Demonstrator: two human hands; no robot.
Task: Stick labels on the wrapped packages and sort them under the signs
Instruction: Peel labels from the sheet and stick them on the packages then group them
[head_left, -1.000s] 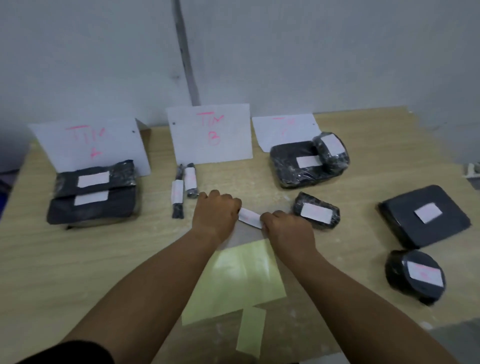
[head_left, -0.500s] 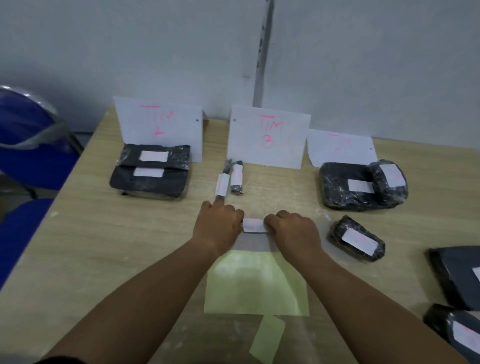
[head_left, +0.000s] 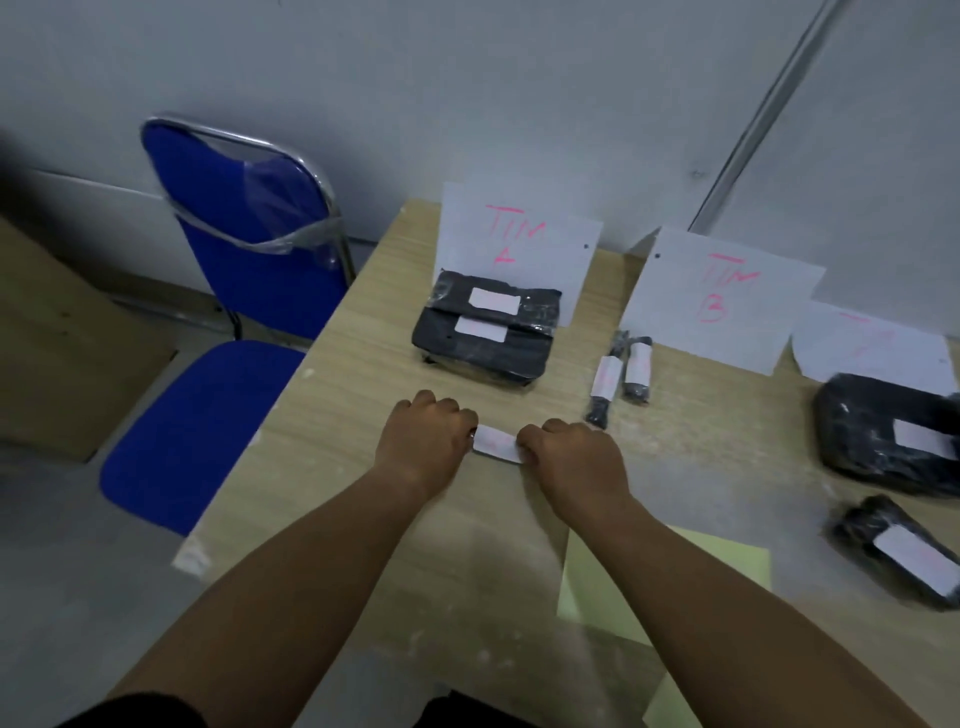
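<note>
A pale wooden table (head_left: 337, 415) stands against a grey wall. At the far left, beside the table, is a blue folding chair (head_left: 244, 244) with a metal frame and plastic wrap around its back.

On the table's far side a white sign reading "TIM A" (head_left: 519, 244) in pink stands upright. Just in front of it lies a stack of black wrapped packages (head_left: 530, 353), each with a white label on top.

Nearer, the left hand (head_left: 426, 436) and right hand (head_left: 571, 457) face each other, fingers curled. Each pinches one end of a loose white label (head_left: 496, 442) stretched between them, low over the table; whether it touches the wood cannot be told.

Right of the hands lie two slender wrapped packages (head_left: 605, 379), side by side and labelled, below a sign reading "TIM B" (head_left: 722, 296). A third sign (head_left: 872, 348) lies further right, its writing too faint to read. In front of it sits a large black package (head_left: 872, 431), and nearer, a small labelled package (head_left: 904, 556). A pale yellow backing sheet (head_left: 701, 571) lies under the right forearm.
</note>
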